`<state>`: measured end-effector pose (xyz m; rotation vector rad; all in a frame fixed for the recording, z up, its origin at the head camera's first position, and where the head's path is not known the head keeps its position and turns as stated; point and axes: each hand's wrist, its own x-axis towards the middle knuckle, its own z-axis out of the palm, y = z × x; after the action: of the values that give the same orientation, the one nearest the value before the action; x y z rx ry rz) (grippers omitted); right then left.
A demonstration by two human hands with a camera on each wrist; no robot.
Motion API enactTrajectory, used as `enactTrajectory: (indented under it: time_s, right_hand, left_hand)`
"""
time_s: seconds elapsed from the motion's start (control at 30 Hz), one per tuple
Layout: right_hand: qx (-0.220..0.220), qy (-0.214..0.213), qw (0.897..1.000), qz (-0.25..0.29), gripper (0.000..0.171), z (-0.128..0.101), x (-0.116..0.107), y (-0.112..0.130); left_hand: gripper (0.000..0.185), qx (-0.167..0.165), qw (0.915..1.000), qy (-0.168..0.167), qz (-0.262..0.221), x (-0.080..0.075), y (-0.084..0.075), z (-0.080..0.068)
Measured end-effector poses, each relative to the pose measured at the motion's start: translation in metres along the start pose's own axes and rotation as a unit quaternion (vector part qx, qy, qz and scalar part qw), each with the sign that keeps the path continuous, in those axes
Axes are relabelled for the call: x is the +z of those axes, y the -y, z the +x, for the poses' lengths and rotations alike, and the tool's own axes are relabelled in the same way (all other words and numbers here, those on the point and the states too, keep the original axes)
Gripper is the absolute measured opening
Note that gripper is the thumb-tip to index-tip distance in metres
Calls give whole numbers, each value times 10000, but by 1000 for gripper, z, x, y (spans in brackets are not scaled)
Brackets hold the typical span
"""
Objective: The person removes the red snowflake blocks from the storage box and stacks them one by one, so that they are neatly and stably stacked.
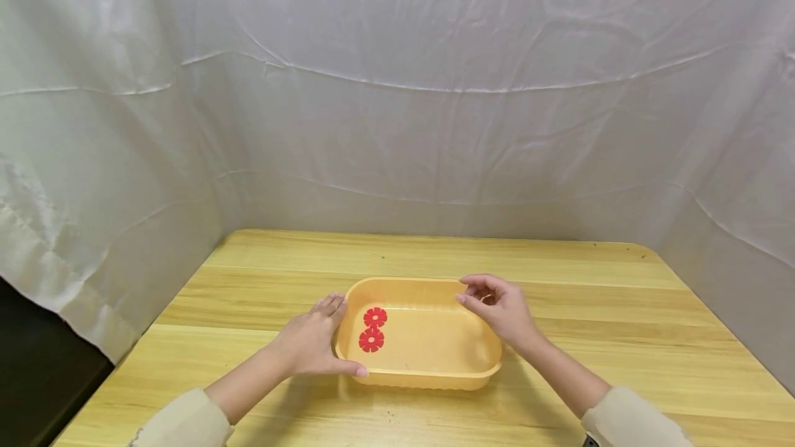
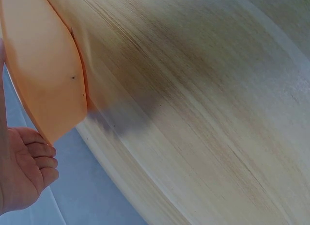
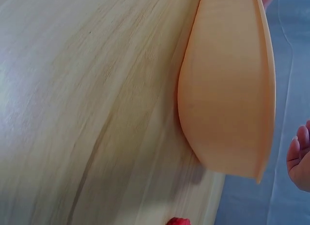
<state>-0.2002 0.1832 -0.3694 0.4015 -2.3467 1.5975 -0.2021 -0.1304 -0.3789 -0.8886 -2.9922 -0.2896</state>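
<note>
A shallow yellow-orange plastic tray (image 1: 428,381) with rounded corners sits on the wooden table. On its floor, near the left end, lie two red flower-shaped notched discs (image 1: 371,340), close together. My left hand (image 1: 310,343) holds the tray's left end, fingers along the outer wall and thumb over the front rim. In the left wrist view its palm faces the tray's end wall (image 2: 46,74). My right hand (image 1: 499,309) hovers at the back right corner, thumb and index finger bent with a gap between them. The right wrist view shows its loosely curled fingers (image 3: 293,154) above the rim, apart from it.
The pale wood table (image 1: 621,336) extends around the tray. Wrinkled light cloth (image 1: 422,143) encloses the back and both sides. A dark surface (image 1: 43,364) shows at lower left. Part of a small red piece (image 3: 178,221) appears at the right wrist view's bottom edge.
</note>
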Motion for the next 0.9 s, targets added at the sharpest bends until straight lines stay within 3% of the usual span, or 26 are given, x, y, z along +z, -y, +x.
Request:
enactTrajectory:
  time_s: [0.6, 0.9]
  right_hand:
    - [-58, 296, 9994, 178, 26, 7, 29, 1]
    - [120, 434, 9989, 141, 30, 8, 46, 4]
  left_hand:
    - [115, 10, 10000, 38, 72, -1, -1, 1]
    - [115, 23, 10000, 48, 55, 0, 0, 1]
